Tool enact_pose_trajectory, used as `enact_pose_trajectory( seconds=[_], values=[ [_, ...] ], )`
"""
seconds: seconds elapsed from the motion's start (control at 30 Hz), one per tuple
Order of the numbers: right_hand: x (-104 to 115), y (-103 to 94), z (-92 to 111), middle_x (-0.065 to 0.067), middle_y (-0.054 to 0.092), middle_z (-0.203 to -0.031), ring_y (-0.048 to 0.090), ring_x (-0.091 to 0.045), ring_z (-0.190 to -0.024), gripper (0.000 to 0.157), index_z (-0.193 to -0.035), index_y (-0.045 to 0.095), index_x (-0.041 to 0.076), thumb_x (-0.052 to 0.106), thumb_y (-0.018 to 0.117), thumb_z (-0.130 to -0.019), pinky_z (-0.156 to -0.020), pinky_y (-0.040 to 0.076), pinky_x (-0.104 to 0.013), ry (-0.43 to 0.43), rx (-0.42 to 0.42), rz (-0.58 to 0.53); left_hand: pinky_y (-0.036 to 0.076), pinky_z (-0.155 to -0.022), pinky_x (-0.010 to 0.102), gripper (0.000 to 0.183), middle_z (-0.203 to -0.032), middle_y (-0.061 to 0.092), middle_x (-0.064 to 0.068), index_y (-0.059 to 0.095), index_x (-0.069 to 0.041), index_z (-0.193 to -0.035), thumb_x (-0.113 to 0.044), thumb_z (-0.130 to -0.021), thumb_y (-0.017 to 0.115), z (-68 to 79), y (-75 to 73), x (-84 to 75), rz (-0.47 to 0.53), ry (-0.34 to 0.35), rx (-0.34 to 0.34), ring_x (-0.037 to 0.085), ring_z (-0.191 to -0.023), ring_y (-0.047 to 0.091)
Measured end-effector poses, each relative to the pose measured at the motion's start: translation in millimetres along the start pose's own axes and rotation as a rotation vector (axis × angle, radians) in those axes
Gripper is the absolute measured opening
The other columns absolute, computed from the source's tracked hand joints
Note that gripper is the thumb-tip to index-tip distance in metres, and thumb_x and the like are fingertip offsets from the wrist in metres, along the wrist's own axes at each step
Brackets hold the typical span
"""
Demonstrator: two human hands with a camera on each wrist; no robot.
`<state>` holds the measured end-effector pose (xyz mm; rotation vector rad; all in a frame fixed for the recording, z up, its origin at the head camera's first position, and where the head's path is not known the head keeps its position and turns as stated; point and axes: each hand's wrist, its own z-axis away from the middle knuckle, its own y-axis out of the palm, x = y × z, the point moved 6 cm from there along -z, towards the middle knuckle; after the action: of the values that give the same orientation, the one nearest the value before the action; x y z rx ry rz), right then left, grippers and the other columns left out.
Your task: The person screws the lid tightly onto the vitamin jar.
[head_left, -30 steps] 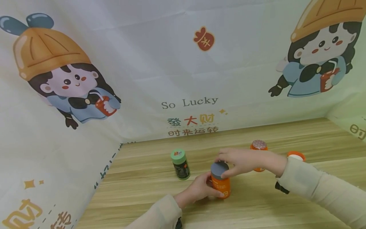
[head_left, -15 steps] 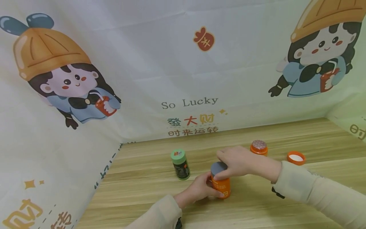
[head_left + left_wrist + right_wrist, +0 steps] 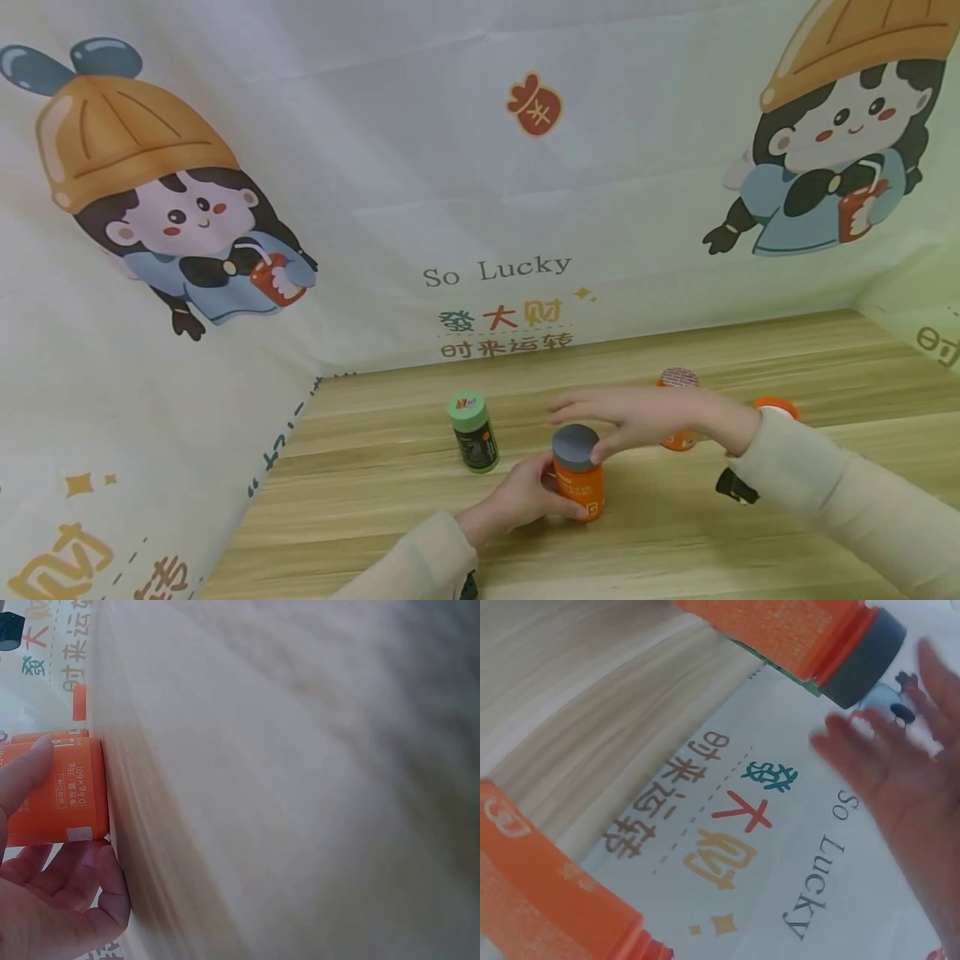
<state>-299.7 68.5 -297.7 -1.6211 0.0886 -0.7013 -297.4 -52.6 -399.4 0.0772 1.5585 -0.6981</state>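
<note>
Left hand [image 3: 522, 493]: holding the orange jar [image 3: 581, 483] on the desk [image 3: 375, 475]
Lid [image 3: 574, 447]: on that jar
Right hand [image 3: 643, 417]: wide, just beside the lid
Green jar [image 3: 474, 439]: beyond the left hand
Far jar [image 3: 678, 439]: partly behind the right hand

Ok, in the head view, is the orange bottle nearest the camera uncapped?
No, a grey cap sits on top of that orange bottle.

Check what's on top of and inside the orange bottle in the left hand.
A grey lid sits on the orange bottle. Inside can't be seen: the lid covers its mouth.
</note>
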Motion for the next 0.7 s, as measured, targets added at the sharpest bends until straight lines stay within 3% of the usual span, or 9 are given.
enact_pose_trajectory(
  seconds=[0.1,0.17,0.47,0.7],
  values=[
    [3.8,0.9,2.2,-0.015,0.029,-0.146,0.03,-0.032,-0.132,0.046,-0.135,0.045,0.011,0.006,0.055,-0.09,-0.102,0.035,-0.041,-0.126,0.086,-0.09,0.048,-0.08,0.03,0.051,-0.104,0.064,0.006,0.057,-0.006,-0.116,0.002,-0.069,0.076,0.1,-0.3,0.8,-0.004,-0.005,0.003,0.017,-0.086,0.06],
    [4.7,1.6,1.9,-0.016,0.031,-0.146,0.032,-0.032,-0.131,0.044,-0.133,0.048,0.012,0.001,0.052,-0.09,-0.101,0.037,-0.038,-0.146,0.103,-0.084,0.048,-0.079,0.03,0.051,-0.104,0.064,0.006,0.057,-0.006,-0.116,0.002,-0.069,0.076,0.2,-0.5,0.9,-0.006,-0.005,0.003,0.017,-0.086,0.06],
    [4.1,3.5,1.2,-0.017,0.042,-0.138,0.041,-0.032,-0.125,0.038,-0.127,0.054,0.009,0.001,0.052,-0.091,-0.094,0.043,-0.034,-0.146,0.107,-0.017,0.048,-0.078,0.029,0.051,-0.103,0.064,0.005,0.057,-0.006,-0.116,0.001,-0.069,0.076,0.5,-0.1,-0.1,-0.004,-0.009,0.004,0.016,-0.086,0.059],
    [4.8,4.8,-1.8,-0.014,0.048,-0.129,0.049,-0.023,-0.115,0.036,-0.125,0.054,0.005,0.01,0.056,-0.089,-0.091,0.044,-0.031,-0.16,0.057,0.069,0.048,-0.078,0.029,0.049,-0.102,0.064,0.006,0.058,-0.004,-0.114,0.002,-0.068,0.077,2.2,0.1,-2.2,-0.01,-0.001,-0.007,0.015,-0.084,0.059]
  ],
)
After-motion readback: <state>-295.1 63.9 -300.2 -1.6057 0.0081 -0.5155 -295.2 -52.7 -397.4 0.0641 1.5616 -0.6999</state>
